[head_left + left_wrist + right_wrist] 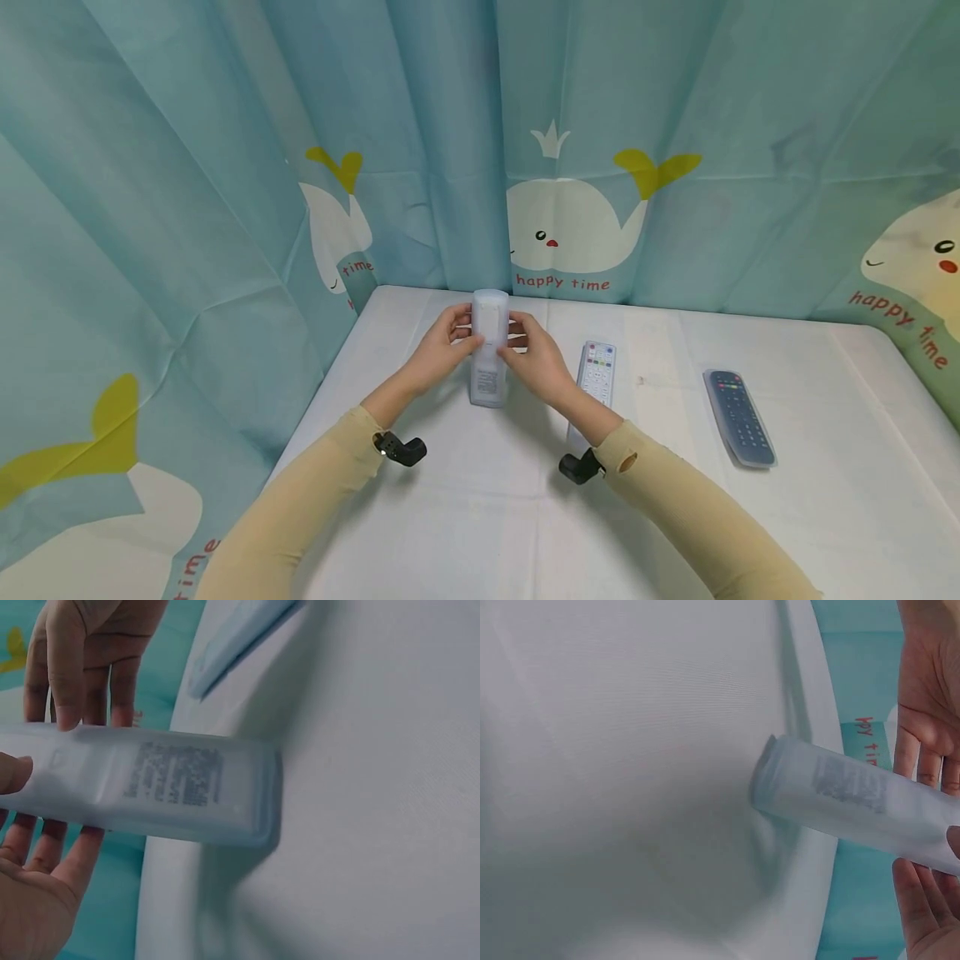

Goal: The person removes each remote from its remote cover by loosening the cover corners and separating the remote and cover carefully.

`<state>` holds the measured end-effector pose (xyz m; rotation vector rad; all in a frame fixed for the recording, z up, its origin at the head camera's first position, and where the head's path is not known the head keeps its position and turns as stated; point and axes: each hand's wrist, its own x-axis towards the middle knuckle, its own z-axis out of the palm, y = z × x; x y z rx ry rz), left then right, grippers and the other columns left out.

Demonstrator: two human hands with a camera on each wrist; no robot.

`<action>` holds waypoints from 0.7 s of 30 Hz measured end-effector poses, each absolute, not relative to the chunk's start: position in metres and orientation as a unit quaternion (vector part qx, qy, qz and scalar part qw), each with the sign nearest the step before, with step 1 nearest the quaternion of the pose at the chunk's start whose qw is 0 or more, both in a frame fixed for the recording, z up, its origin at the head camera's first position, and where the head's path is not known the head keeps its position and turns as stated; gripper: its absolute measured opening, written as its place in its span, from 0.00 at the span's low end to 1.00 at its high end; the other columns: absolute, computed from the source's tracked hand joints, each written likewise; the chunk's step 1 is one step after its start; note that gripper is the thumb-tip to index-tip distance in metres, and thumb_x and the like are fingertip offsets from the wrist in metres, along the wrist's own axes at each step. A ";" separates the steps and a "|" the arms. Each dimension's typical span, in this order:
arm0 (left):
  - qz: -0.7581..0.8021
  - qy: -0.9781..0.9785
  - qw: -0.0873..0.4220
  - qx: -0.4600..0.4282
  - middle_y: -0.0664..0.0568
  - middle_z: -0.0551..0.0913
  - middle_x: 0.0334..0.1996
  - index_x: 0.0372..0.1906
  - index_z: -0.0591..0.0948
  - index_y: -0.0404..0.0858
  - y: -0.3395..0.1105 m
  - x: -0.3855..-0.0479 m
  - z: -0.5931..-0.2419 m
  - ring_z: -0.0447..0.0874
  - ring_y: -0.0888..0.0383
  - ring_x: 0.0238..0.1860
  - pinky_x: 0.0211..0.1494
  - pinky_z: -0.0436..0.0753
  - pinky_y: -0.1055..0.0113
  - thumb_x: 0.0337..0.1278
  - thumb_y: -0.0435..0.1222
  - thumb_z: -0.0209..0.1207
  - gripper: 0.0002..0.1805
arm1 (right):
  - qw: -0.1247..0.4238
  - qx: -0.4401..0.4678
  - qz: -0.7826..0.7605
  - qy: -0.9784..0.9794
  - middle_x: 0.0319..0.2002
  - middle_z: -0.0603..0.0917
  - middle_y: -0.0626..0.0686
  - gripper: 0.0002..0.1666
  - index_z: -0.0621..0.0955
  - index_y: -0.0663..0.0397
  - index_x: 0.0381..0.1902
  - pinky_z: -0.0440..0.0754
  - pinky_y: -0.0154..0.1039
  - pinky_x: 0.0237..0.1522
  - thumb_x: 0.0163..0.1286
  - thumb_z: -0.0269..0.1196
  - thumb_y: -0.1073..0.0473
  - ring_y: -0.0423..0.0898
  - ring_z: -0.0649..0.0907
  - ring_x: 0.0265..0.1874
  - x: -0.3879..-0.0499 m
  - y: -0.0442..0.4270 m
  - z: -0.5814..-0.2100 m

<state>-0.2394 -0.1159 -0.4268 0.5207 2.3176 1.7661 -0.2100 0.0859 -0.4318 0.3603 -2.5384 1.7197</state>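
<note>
One held remote (489,385) is pinched between left hand (441,343) and right hand (537,358), not yet released; the white remote (597,379) and dark remote (741,419) lie right, unheld.

Blue-green curtains (442,100) hang in folds at the left and far sides, printed with white whales (573,229) (one beneath a little crown (551,143)); the white table (472,533) is faintly creased and softly lit

The curtain (450,125) says "happy time" in red letters under the middle whale (573,225), and again under the right whale (915,242). Further left, the word "time" shows twice more. The label (487,382) on the held remote (491,354) is too blurry to read.
</note>
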 end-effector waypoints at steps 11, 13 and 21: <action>0.610 0.770 0.074 0.175 0.40 0.72 0.66 0.76 0.62 0.33 -0.112 -0.239 -0.417 0.74 0.46 0.64 0.62 0.79 0.51 0.76 0.36 0.57 0.31 | 0.075 0.127 0.572 -0.807 0.59 0.79 0.57 0.29 0.70 0.55 0.73 0.81 0.46 0.57 0.78 0.61 0.60 0.52 0.81 0.56 -0.214 0.091 -0.413; 0.608 0.771 0.071 0.178 0.41 0.73 0.66 0.75 0.64 0.33 -0.112 -0.239 -0.418 0.75 0.47 0.63 0.61 0.80 0.52 0.76 0.36 0.57 0.29 | 0.079 0.128 0.581 -0.800 0.60 0.79 0.56 0.29 0.70 0.53 0.74 0.83 0.45 0.55 0.78 0.60 0.58 0.51 0.82 0.56 -0.215 0.092 -0.408; 0.602 0.775 0.074 0.176 0.43 0.75 0.64 0.73 0.68 0.35 -0.112 -0.237 -0.420 0.77 0.49 0.62 0.61 0.80 0.54 0.76 0.36 0.57 0.26 | 0.094 0.133 0.583 -0.796 0.59 0.81 0.52 0.24 0.78 0.51 0.68 0.82 0.47 0.56 0.77 0.63 0.54 0.49 0.83 0.54 -0.217 0.094 -0.400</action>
